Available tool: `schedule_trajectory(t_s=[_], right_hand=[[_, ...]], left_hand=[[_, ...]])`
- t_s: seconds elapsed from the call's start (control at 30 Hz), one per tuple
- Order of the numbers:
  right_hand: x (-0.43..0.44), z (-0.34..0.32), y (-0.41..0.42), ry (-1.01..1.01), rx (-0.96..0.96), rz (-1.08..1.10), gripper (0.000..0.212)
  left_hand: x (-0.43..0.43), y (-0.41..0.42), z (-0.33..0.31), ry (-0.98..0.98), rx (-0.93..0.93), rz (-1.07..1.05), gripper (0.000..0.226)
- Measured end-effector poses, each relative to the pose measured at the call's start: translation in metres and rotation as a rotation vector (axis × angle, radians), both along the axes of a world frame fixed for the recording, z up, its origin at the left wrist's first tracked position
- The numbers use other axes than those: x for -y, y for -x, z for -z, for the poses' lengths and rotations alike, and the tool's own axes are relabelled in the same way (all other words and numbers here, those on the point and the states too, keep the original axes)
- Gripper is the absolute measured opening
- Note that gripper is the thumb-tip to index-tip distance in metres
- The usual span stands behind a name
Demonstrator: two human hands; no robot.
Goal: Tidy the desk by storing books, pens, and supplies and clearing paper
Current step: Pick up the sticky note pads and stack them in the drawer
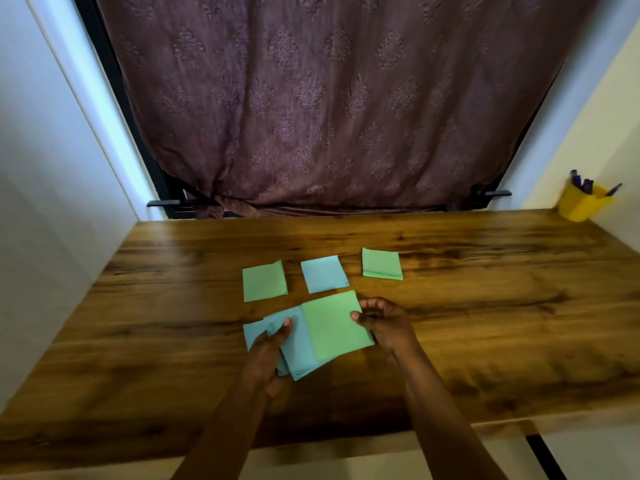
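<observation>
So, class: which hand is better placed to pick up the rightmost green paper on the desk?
Right. The right hand pinches only the edge of the top green sheet and sits nearest the rightmost green paper; the left hand grips the blue papers, supporting the stack, farther away.

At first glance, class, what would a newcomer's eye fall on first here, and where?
Near the middle of the desk, the left hand holds blue sheets while the right hand pinches a green sheet lying over them. Beyond them three loose squares lie in a row: left green square, blue square, right green square. A yellow cup of pens stands at the far right corner, and a purple curtain hangs behind.
</observation>
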State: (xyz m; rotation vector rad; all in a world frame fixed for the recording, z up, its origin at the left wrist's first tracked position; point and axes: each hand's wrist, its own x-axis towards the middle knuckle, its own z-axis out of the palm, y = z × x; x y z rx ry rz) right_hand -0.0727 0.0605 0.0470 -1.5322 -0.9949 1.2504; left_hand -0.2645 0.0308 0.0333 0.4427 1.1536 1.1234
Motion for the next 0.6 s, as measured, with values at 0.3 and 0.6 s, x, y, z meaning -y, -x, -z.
schedule_trajectory(t_s=[0.3, 0.6], right_hand=[[-0.029, 0.031, -0.024, 0.051, 0.764, -0.102, 0.031], [0.012, -0.011, -0.010, 0.147, 0.167, -0.388, 0.019]], left_hand=[[-0.005, 0.016, 0.003, 0.112, -0.043, -0.150, 0.042], [-0.006, -0.029, -0.003, 0.014, -0.086, -0.061, 0.035]])
